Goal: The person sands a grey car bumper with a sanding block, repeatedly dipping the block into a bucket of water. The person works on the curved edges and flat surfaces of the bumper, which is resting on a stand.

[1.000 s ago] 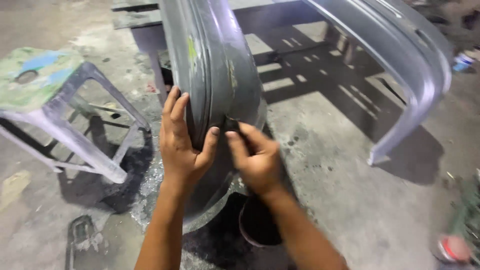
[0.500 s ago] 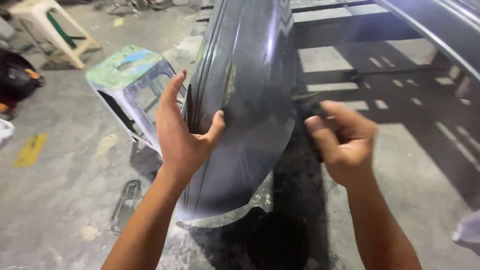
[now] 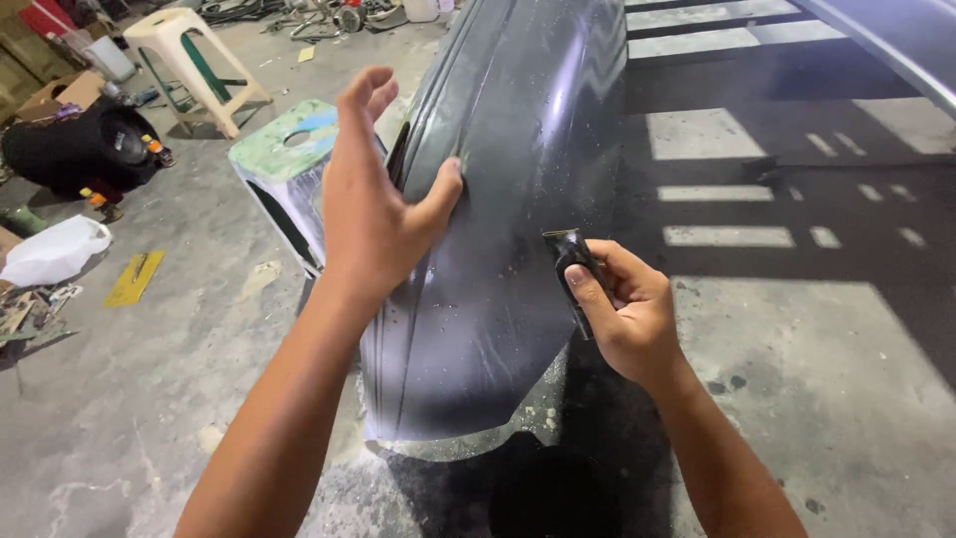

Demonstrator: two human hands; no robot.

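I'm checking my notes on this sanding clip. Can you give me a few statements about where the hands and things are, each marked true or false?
1. The left hand rests on the grey panel. True.
2. The right hand is empty. False: it holds a dark pad.
3. The panel's surface looks wet. True.
4. The paint-stained stool stands right of the panel. False: it is on the left.
5. Both hands grip the pad. False: only the right.
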